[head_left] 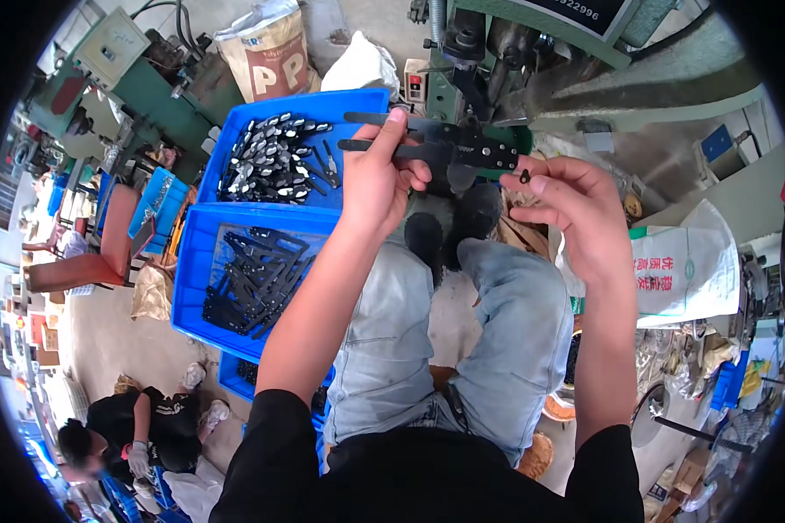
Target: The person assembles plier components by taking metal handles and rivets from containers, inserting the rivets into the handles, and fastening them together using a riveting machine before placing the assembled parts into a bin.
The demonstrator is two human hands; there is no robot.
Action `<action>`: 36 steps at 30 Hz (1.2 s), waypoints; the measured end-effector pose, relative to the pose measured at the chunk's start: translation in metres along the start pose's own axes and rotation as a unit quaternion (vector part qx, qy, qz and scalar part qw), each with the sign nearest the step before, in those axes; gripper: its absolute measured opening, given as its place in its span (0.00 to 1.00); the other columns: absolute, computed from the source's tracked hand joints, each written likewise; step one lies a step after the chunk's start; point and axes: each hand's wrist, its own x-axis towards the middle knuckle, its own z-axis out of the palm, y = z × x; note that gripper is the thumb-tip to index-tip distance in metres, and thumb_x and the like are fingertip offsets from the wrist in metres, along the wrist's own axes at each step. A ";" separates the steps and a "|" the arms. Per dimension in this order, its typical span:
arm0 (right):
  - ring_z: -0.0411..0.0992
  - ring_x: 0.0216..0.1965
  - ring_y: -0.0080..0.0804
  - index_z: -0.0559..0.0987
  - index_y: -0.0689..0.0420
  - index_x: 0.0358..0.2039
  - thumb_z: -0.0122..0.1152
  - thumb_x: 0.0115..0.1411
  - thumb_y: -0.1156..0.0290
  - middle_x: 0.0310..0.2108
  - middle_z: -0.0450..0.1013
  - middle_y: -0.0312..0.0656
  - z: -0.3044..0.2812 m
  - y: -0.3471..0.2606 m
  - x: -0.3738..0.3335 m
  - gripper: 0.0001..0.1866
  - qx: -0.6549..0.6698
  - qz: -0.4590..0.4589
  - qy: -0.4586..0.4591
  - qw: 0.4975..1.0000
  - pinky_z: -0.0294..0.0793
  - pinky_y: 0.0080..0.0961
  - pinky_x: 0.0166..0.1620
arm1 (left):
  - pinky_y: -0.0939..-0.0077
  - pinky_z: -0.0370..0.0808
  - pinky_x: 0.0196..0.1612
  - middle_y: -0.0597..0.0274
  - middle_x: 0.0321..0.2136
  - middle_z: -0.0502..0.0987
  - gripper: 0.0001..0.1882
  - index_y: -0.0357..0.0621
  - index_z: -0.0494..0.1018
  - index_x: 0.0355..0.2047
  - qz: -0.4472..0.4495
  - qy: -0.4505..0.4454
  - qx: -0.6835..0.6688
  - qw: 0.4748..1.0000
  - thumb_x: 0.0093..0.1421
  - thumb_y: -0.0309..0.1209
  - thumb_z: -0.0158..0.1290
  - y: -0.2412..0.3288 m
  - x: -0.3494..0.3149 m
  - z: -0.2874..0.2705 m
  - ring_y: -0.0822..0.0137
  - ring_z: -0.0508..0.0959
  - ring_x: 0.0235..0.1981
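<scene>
Bins of seemingly black metal parts

A single head-worn fisheye view looks steeply down from close above the person's lap, facing forward toward the green machine and blue bins.

Two crates lie left of the knees.

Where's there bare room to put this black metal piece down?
Bare blue floor shows along the near blue bin's left wall and front edge. The far blue bin is crowded with parts. Left hand holds the black metal piece.
</scene>
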 end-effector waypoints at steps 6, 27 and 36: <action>0.72 0.41 0.25 0.79 0.61 0.38 0.66 0.54 0.70 0.39 0.76 0.39 -0.012 -0.002 0.060 0.12 -0.133 0.010 0.018 0.991 0.71 0.24 0.45 | 0.83 0.70 0.10 0.59 0.19 0.74 0.13 0.36 0.69 0.29 -0.046 0.006 0.057 0.997 0.65 0.34 0.50 0.009 0.014 -0.003 0.69 0.75 0.12; 0.65 0.36 0.18 0.80 0.55 0.44 0.67 0.54 0.60 0.39 0.75 0.29 -0.062 0.011 0.090 0.19 -0.180 0.117 0.008 0.977 0.59 0.17 0.40 | 0.82 0.73 0.13 0.56 0.20 0.75 0.14 0.34 0.72 0.33 -0.047 -0.015 0.077 0.996 0.64 0.36 0.52 -0.002 0.014 0.006 0.67 0.77 0.14; 0.67 0.34 0.18 0.77 0.60 0.42 0.64 0.56 0.65 0.34 0.73 0.32 -0.091 0.039 -0.017 0.16 -0.200 0.087 0.098 0.971 0.63 0.18 0.35 | 0.79 0.77 0.19 0.55 0.26 0.79 0.15 0.36 0.72 0.38 -0.003 0.032 -0.024 0.999 0.66 0.39 0.49 0.011 -0.024 -0.011 0.65 0.80 0.19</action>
